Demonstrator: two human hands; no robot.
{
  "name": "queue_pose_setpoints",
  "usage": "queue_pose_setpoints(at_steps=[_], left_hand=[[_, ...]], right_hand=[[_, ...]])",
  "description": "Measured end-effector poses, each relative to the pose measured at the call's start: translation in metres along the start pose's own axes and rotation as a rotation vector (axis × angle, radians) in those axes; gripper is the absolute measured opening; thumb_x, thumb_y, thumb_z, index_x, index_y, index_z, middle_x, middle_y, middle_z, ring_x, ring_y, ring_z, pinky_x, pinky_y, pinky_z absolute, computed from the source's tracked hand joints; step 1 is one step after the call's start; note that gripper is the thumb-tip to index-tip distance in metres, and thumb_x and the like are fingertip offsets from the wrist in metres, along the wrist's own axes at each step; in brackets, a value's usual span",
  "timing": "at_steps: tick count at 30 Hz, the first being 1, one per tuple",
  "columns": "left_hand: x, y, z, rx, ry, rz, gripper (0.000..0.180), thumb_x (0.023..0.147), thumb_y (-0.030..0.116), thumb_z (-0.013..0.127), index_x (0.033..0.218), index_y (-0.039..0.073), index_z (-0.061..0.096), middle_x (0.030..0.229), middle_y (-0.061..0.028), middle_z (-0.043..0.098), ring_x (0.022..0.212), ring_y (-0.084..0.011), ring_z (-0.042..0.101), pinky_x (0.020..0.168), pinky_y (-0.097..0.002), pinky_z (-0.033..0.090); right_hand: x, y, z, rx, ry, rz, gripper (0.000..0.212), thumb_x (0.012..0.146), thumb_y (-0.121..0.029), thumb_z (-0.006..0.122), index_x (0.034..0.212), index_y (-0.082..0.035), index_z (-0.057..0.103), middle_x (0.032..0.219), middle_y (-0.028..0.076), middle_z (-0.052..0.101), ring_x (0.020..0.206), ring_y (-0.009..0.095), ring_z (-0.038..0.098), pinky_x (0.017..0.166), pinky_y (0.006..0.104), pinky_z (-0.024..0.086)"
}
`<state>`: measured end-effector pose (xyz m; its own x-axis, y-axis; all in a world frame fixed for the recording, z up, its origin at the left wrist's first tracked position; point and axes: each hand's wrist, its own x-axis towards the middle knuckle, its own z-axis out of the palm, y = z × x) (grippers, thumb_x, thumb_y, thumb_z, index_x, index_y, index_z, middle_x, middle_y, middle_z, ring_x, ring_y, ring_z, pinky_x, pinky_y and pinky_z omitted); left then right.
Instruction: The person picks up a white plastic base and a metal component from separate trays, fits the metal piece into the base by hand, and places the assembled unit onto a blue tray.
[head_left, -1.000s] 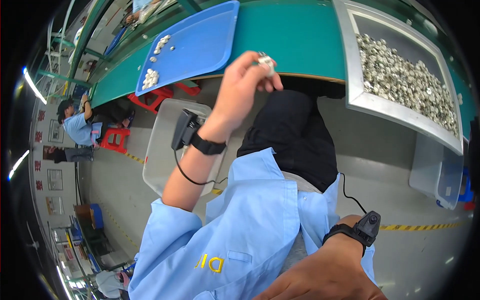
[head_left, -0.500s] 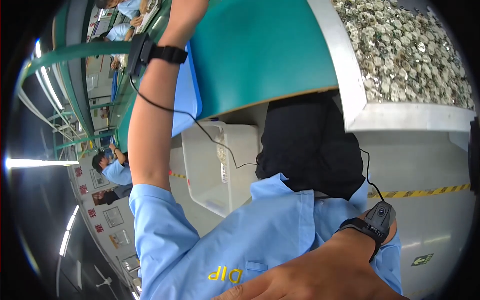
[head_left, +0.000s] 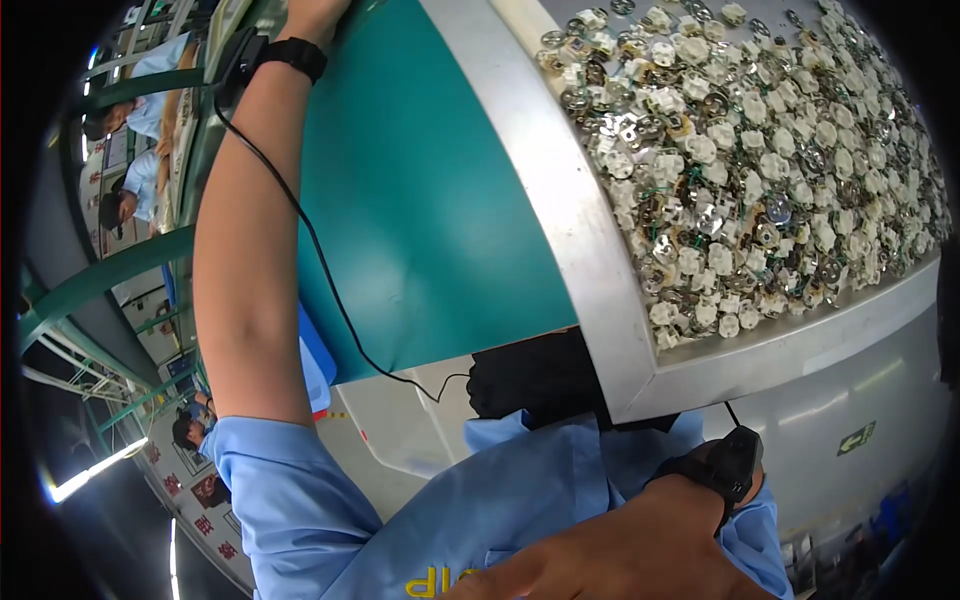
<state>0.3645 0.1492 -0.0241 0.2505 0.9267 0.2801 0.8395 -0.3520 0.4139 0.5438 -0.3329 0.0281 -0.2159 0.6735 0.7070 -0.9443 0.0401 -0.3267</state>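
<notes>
Here, the bare left hand (head_left: 316,12), cut off by the upper edge, is near the flat green tabletop (head_left: 430,210); the bare right hand (head_left: 620,545) is before the light-blue shirt (head_left: 530,480). I cannot tell whether either grasps anything. Small white-and-silver pieces (head_left: 775,170) fill the silver metal-framed tray (head_left: 565,215), rightward.

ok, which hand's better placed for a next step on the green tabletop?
Left, probably: the left hand is stretched out by the green tabletop, partly out of frame; the right hand is close in, before the blue shirt.
</notes>
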Motion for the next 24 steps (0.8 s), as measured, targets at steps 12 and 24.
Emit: queue_pose_setpoints(at_steps=[12,24], left_hand=[[-0.057,0.056,-0.012,-0.291,0.195,0.012,0.048,0.094,0.024,0.06,0.128,-0.008,0.048,0.11,-0.0154,0.062,0.1,-0.0227,0.059,0.089,-0.0343,0.047],[-0.25,0.094,-0.17,-0.436,0.032,0.15,0.043,0.096,0.022,0.062,0.13,-0.001,0.049,0.118,-0.0122,0.058,0.108,-0.0192,0.057,0.095,-0.0347,0.046]], right_hand=[[-0.018,-0.002,0.041,-0.253,0.089,0.029,0.056,0.102,-0.043,0.046,0.137,0.001,0.049,0.125,0.036,0.058,0.116,0.044,0.061,0.099,0.0549,0.047],[-0.058,0.011,0.066,-0.223,-0.233,-0.141,0.037,0.103,-0.027,0.048,0.137,-0.013,0.046,0.114,0.032,0.066,0.101,0.042,0.069,0.086,0.0485,0.055]])
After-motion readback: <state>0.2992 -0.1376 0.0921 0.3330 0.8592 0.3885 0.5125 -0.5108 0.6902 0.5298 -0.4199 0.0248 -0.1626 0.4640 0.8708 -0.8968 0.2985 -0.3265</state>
